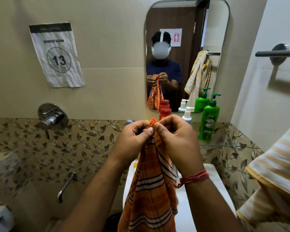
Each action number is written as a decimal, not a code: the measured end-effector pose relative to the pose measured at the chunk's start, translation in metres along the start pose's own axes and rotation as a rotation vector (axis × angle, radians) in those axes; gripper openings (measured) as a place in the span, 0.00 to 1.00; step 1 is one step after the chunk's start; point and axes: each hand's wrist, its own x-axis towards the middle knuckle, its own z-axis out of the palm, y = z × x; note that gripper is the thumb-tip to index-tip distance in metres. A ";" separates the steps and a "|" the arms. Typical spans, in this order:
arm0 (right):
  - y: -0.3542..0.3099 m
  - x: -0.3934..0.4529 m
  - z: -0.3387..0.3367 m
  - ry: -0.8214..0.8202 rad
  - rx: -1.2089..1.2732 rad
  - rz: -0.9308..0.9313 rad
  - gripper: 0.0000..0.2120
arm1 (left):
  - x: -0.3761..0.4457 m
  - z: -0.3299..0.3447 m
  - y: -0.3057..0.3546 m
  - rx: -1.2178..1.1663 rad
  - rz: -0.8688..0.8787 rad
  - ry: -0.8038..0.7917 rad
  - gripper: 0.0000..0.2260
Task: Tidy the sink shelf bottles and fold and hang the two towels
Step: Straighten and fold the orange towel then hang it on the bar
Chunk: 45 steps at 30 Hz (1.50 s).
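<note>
An orange striped towel [151, 190] hangs down in front of me over the white sink [213, 178]. My left hand [134, 138] and my right hand [176, 136] pinch its top corners together, side by side, just in front of the glass shelf [224, 144]. On that shelf stand a green pump bottle [209, 121], a white pump bottle [187, 114] and a red-capped bottle [165, 112], the last partly hidden by my hands. A yellow-and-white striped towel [274, 173] hangs at the right edge.
A mirror [186, 47] hangs above the shelf. A metal towel bar [278, 53] juts from the right wall. A chrome shower valve [52, 117] and a spout [66, 186] sit on the left wall below a "Workstation 13" sign [57, 56].
</note>
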 end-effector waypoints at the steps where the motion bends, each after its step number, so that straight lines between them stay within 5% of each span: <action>1: 0.002 -0.001 -0.001 -0.041 0.030 -0.004 0.03 | 0.002 -0.001 -0.001 -0.016 -0.014 0.034 0.08; 7: 0.029 -0.012 -0.002 -0.409 0.075 0.020 0.07 | 0.010 -0.008 0.009 -0.289 -0.061 0.214 0.13; 12: 0.037 -0.017 -0.002 -0.523 -0.072 -0.032 0.17 | 0.024 -0.023 0.008 -0.498 -0.049 0.300 0.14; 18: 0.037 -0.026 0.005 -0.986 -0.600 -0.185 0.10 | 0.041 -0.052 0.003 -0.473 -0.013 0.334 0.14; 25: 0.036 -0.044 0.016 -1.295 -0.725 -0.119 0.18 | 0.051 -0.082 0.009 -0.392 0.072 0.326 0.13; 31: 0.050 -0.036 0.013 -1.208 -0.625 -0.026 0.16 | 0.051 -0.095 0.012 -0.382 0.113 0.391 0.13; 40: 0.058 -0.031 0.007 -0.777 -0.337 0.085 0.11 | 0.056 -0.124 -0.003 -0.426 0.078 0.546 0.10; 45: 0.063 -0.031 0.012 -0.746 -0.341 0.105 0.16 | 0.055 -0.121 -0.002 -0.411 0.100 0.521 0.12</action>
